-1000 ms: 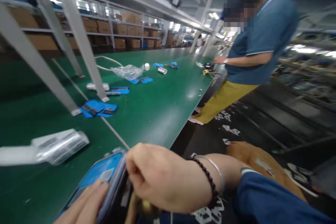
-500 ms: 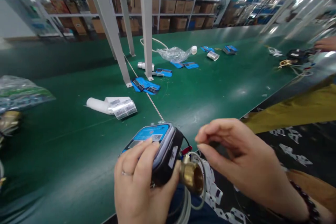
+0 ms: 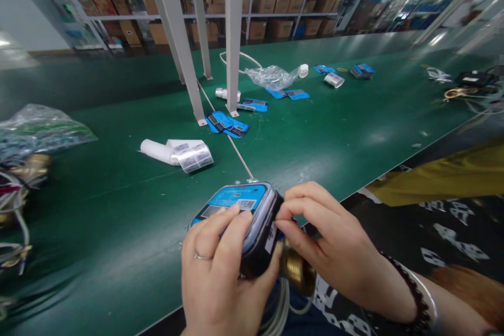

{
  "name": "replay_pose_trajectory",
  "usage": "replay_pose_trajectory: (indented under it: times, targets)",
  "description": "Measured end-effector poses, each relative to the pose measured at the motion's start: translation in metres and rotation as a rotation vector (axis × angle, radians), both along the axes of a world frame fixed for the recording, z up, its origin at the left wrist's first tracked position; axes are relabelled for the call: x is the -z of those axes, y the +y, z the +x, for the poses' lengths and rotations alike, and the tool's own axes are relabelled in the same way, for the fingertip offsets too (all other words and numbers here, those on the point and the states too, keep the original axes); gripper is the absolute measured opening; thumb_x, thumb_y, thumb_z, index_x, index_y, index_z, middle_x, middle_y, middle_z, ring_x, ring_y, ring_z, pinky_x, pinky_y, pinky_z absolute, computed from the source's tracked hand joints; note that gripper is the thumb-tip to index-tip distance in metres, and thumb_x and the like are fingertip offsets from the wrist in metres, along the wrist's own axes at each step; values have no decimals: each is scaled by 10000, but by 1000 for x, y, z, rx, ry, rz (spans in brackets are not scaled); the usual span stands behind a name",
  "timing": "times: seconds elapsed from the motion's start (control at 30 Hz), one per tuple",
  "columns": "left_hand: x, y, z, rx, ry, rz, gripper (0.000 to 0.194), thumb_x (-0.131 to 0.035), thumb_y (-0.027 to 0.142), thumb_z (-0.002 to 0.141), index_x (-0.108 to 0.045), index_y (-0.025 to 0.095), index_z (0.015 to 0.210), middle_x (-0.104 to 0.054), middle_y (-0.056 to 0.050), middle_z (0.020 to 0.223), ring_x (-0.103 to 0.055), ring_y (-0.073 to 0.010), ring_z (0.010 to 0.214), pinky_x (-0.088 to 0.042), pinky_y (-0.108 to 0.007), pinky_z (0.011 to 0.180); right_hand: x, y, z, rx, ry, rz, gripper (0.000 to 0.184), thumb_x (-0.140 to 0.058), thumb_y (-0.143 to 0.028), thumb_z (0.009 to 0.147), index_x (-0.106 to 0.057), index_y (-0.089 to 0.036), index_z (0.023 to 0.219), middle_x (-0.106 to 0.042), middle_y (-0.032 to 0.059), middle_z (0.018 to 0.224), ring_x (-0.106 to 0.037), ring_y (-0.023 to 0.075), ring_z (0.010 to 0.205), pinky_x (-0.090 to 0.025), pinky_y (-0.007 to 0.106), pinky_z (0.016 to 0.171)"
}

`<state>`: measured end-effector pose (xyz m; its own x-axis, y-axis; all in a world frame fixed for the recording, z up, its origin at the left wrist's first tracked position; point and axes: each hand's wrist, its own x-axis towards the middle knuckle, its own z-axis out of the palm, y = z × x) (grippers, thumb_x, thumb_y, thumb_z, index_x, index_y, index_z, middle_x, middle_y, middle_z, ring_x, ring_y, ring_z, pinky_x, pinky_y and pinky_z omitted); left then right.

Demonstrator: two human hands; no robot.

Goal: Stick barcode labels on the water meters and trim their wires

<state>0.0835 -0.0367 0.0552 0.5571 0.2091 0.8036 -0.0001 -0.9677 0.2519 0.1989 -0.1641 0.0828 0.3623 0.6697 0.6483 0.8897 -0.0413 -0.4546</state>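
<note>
A meter (image 3: pixel 222 198) with a blue display face and black housing is held at the near edge of the bench. My left hand (image 3: pixel 222 268) wraps around it, fingers over the face and thumb underneath. A white label (image 3: pixel 271 237) sits on its right side. My right hand (image 3: pixel 334 244) is closed in a pinch, fingertips against the side just above that label; anything between them is hidden. Below the right fingers a threaded brass fitting (image 3: pixel 297 268) sticks out, partly covered. Grey cable (image 3: pixel 277 312) hangs in loops under the meter.
Beyond the meter lie a curled label roll (image 3: pixel 195 155) and several blue faceplates (image 3: pixel 220 122). White posts (image 3: pixel 232 37) stand on the green bench (image 3: pixel 129 226). Brass parts with cables (image 3: pixel 18 205) lie left; another black meter (image 3: pixel 474 79) lies far right. Yellow cloth (image 3: pixel 444 170) is at right.
My right hand has moved left, from beside the meter to touching its side. The view has shifted slightly left, and the co-worker's hand at far right is out of sight.
</note>
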Motion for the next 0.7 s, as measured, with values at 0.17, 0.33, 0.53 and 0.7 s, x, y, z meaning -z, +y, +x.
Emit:
replay_pose_trajectory:
  times: [0.17, 0.33, 0.53, 0.7]
  targets:
    - [-1, 0, -1, 10, -21, -21, 331, -722, 230, 773, -578, 99, 1040, -600, -103, 1017, -585, -212, 962, -461, -341, 875, 4, 1, -4, -13, 9, -1, 124, -487, -96, 899, -502, -166, 798, -559, 13, 813, -533, 92, 807, -472, 174, 759]
    - [-1, 0, -1, -4, -22, -13, 315, -712, 250, 783, -573, 107, 1026, -606, -101, 998, -596, -215, 945, -474, -351, 858, 8, 2, -11, 35, -28, 13, 123, -458, -115, 919, -489, -178, 819, -564, 17, 815, -547, 107, 796, -475, 197, 747]
    - [-2, 0, -1, -44, -8, -11, 346, -720, 254, 773, -555, 140, 1055, -625, -95, 1000, -607, -215, 931, -494, -359, 834, 2, 3, -11, 32, -32, -11, 133, -463, -74, 900, -502, -199, 876, -624, 24, 858, -600, 131, 831, -517, 242, 778]
    - [-3, 0, 0, -48, -11, -43, 346, -715, 279, 780, -542, 151, 1051, -628, -86, 983, -603, -209, 925, -495, -353, 824, -5, 2, -5, 57, 74, -31, 108, -579, -168, 868, -550, -206, 965, -653, 30, 897, -638, 147, 812, -564, 248, 738]
